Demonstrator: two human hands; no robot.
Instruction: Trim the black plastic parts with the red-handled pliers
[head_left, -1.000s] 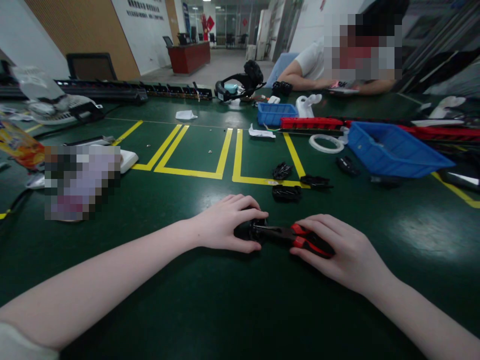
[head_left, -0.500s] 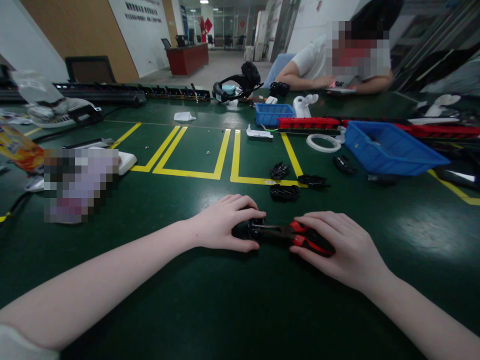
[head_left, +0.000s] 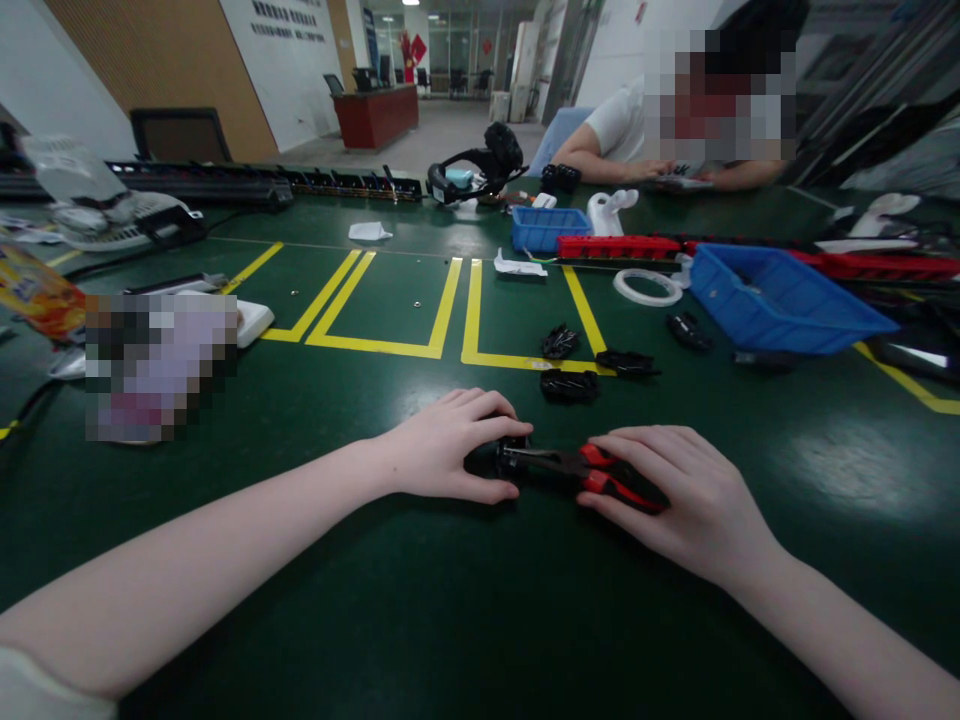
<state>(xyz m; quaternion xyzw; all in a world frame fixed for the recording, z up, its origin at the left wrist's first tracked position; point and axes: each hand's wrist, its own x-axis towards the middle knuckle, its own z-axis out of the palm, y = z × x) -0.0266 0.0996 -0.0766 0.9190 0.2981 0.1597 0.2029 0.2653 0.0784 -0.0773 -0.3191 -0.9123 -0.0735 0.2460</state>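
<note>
Thumb and fingers of my left hand (head_left: 457,450) are closed round a small black part (head_left: 486,458) low over the green table. My right hand (head_left: 686,495) grips a pair of pliers (head_left: 600,472) by their red and black handles. The plier jaws point left and meet the right end of the black part; whether they bite on it I cannot tell. Beyond my hands lie a black part (head_left: 570,385), a second black part (head_left: 560,341) and a third black part (head_left: 628,363), close together by the yellow tape.
A large blue bin (head_left: 787,310) and a roll of white tape (head_left: 646,288) stand at the right. Farther back are a small blue bin (head_left: 550,230) and a red strip (head_left: 622,247). A packet (head_left: 37,295) lies left. Across the table sits a person (head_left: 615,140).
Almost nothing differs: both hands, the pliers and the black part stay in place. The view has shifted very slightly.
</note>
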